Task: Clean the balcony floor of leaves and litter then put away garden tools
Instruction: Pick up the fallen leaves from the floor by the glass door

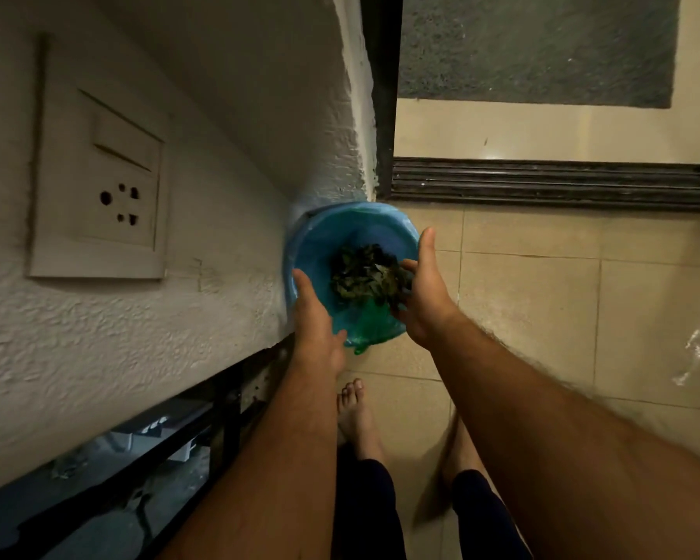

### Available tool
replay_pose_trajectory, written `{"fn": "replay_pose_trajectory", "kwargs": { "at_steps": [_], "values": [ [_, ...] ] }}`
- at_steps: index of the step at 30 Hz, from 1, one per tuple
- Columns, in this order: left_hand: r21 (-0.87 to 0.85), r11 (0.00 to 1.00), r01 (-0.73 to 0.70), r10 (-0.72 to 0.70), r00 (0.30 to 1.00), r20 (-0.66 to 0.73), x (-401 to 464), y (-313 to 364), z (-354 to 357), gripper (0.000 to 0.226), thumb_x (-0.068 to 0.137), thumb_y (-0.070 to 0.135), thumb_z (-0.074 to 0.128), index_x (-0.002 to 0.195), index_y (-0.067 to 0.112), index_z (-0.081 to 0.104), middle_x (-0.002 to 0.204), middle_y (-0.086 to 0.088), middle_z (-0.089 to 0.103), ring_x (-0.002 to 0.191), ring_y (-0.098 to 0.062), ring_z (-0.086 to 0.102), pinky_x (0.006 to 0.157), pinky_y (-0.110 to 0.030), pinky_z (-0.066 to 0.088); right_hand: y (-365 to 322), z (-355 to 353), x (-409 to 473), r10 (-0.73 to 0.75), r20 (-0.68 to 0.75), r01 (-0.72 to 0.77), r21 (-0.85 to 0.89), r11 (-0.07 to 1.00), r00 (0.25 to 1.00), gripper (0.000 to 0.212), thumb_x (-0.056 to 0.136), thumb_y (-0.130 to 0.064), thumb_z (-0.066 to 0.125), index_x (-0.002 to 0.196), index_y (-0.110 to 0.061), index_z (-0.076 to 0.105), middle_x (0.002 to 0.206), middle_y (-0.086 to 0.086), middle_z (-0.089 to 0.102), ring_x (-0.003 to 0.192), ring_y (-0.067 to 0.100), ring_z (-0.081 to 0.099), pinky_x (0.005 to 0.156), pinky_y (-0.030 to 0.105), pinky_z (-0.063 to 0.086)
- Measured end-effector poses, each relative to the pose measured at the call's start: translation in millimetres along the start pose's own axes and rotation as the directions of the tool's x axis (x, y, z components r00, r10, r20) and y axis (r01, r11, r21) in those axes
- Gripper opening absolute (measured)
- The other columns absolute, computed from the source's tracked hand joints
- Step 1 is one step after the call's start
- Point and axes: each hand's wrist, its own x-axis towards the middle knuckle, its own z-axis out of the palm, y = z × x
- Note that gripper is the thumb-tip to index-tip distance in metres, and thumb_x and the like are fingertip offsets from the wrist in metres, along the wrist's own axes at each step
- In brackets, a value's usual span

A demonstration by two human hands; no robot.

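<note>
Both hands over a blue bin, leaves between them.

Bin (320, 236) with blue liner stands on the tiled floor (542, 301) in the corner by the white wall (219, 276). Right hand (421, 293) has its fingers curled round a clump of dark leaves (364, 276) above the bin mouth, thumb up. Left hand (316, 325) has fingers straight, relaxed, at the bin's near rim.

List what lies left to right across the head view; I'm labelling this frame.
White wall socket plate → left hand at the blue lined bin's rim → clump of dark dead leaves → right hand → beige tiled floor.
</note>
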Motion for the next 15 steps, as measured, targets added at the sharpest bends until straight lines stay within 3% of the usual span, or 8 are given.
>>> {"fn": "replay_pose_trajectory", "kwargs": {
  "at_steps": [3,7,10,12,15],
  "values": [
    [0.013,0.999,-0.035,0.035,0.999,0.018,-6.5,1.1,-4.0,0.074,0.094,0.074,0.022,0.15,0.029,0.04,0.151,-0.003,0.046,0.137,-0.028,0.045,0.114,-0.05,0.034,-2.0,-2.0,-11.9,-0.026,0.031,0.026,-0.008,1.0,0.999,0.085,0.091,-0.077,0.015,0.146,-0.018,0.043,0.135,0.005,0.053,0.11,0.018,0.048,0.087,0.034,0.039],
    [0.072,0.996,-0.056,0.052,0.997,0.05,-25.9,8.5,-3.7,0.077,0.093,0.075,0.02,0.152,0.028,0.036,0.151,-0.006,0.046,0.134,-0.027,0.047,0.094,-0.037,0.043,-11.6,-6.1,-36.5,-0.063,0.042,0.064,-0.036,0.997,0.997,0.082,0.096,-0.068,0.006,0.151,-0.015,0.037,0.133,0.0,0.049,0.124,0.017,0.042,0.098,0.034,0.032],
    [0.112,0.992,-0.056,0.05,0.997,0.05,-46.9,17.8,3.3,0.079,0.092,0.076,0.019,0.153,0.028,0.033,0.154,-0.006,0.041,0.139,-0.027,0.042,0.103,-0.042,0.039,-17.5,-11.0,-59.7,-0.094,0.032,0.097,-0.091,0.991,0.995,0.084,0.094,-0.072,0.005,0.15,-0.019,0.039,0.151,0.008,0.045,0.133,0.02,0.042,0.113,0.043,0.029],
    [0.153,0.987,-0.053,0.045,0.997,0.058,-71.0,26.8,11.4,0.081,0.091,0.077,0.019,0.155,0.029,0.028,0.158,-0.006,0.035,0.143,-0.027,0.036,0.114,-0.05,0.03,-26.3,-17.0,-83.7,-0.106,0.007,0.106,-0.133,0.985,0.994,0.081,0.096,-0.069,0.004,0.151,-0.019,0.036,0.154,0.007,0.041,0.141,0.023,0.036,0.116,0.045,0.025],
    [0.22,0.974,-0.049,0.037,0.998,0.057,-118.8,43.2,24.5,0.081,0.092,0.076,0.02,0.156,0.027,0.025,0.16,-0.006,0.03,0.146,-0.026,0.031,0.114,-0.051,0.028,-42.3,-35.5,-129.7,-0.126,-0.068,0.112,-0.191,0.975,0.99,0.079,0.096,-0.069,0.009,0.155,-0.019,0.029,0.161,0.005,0.03,0.147,0.024,0.028,0.117,0.051,0.024]
  ]
}}
